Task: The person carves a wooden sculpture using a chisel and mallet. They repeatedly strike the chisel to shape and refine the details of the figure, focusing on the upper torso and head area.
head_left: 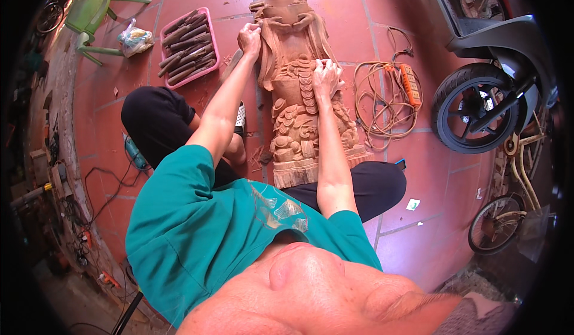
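A carved wooden statue lies on its back on the floor in front of me, its base by my legs and its blurred head at the far end. My left hand is closed in a fist at the statue's upper left edge; what it holds, if anything, is hidden. Over the right side of the carved midsection, my right hand has its fingers curled together, and I cannot make out what is in them. Folds, scales and rounded reliefs cover the wood.
A pink basket of several dark long-handled tools sits left of the statue, near a plastic bag and a green chair. On the right lie a coiled cord and an orange power strip, beside a motorbike wheel.
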Demonstrator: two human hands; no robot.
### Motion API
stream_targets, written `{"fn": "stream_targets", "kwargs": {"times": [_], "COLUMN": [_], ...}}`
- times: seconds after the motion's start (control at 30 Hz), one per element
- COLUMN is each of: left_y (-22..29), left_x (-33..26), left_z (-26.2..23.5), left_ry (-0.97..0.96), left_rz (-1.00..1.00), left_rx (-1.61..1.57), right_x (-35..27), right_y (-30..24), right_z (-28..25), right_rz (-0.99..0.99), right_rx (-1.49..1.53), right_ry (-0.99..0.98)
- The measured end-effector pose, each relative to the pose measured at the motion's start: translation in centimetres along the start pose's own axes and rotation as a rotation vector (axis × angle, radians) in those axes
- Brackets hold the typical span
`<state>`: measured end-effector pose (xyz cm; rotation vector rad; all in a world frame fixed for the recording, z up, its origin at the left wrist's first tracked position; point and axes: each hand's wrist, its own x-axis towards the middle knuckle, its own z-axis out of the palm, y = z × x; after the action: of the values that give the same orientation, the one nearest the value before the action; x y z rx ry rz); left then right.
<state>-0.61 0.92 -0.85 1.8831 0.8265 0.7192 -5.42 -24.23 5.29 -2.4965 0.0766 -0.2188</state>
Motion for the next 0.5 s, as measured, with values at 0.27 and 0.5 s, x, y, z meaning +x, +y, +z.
{"fn": "stream_targets", "kwargs": {"times": [0.27,0.5], "left_y": [-0.3,1.0], "left_x": [-0.2,-4.7], "left_z": [0.1,-1.1], "left_ry": [0.000,-0.060], "left_rz": [0.008,-0.038], "left_rx": [-0.126,-0.283], "right_x": [0.3,0.1], "right_y": [-0.2,0.7], "right_z": [0.5,0.6], "right_rz": [-0.029,-0.015], "right_rx": [0.003,-0.004], "right_ry": [0.024,0.024]}}
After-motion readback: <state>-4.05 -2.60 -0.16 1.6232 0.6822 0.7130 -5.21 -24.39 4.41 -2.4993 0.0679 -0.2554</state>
